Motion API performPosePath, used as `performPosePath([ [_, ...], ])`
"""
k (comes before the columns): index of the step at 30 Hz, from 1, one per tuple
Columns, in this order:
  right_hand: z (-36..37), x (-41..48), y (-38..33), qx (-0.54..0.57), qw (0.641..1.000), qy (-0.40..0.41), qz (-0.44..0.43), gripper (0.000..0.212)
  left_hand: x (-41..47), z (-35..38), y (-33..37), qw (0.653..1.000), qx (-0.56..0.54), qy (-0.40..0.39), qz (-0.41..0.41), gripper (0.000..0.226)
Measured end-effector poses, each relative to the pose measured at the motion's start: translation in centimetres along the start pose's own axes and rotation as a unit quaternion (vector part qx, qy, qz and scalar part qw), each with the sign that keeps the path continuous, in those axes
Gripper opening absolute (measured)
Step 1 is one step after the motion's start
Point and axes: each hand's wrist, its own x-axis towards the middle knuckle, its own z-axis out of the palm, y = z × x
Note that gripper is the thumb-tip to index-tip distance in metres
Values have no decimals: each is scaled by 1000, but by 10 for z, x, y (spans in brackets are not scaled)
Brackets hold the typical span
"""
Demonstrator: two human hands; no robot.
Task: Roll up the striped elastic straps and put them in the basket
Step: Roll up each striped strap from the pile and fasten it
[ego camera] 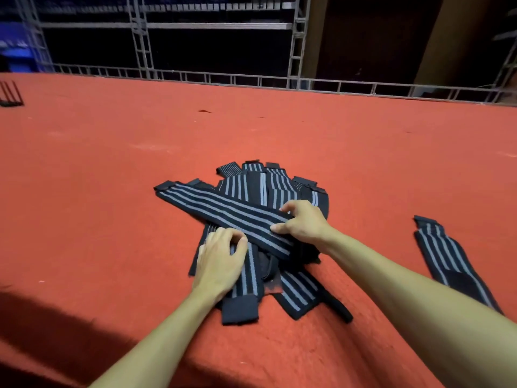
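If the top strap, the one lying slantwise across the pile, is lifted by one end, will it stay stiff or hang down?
Probably it hangs limp: the top strap follows the humps of the pile under it. It looks thin and flat, so likely light. Its woven face should drag on the red cloth rather than slide.

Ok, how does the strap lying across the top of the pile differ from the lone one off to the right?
The top strap lies straight across the pile, angled far-left; the lone strap lies by itself on the red cloth, buckled near its far end. The right hand grips the top strap's near end; no hand touches the lone strap. Both are black with grey stripes and unrolled.
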Motion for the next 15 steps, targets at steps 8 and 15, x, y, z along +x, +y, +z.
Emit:
performPosePath([
  [8, -77, -45, 5, 13, 981, 193, -31, 15, -12, -6, 19, 999, 29, -15, -9, 24],
  [15, -133, -107, 58, -90, 917, 385, -52, 23, -41, 19, 107, 990, -68, -123, -12, 20],
])
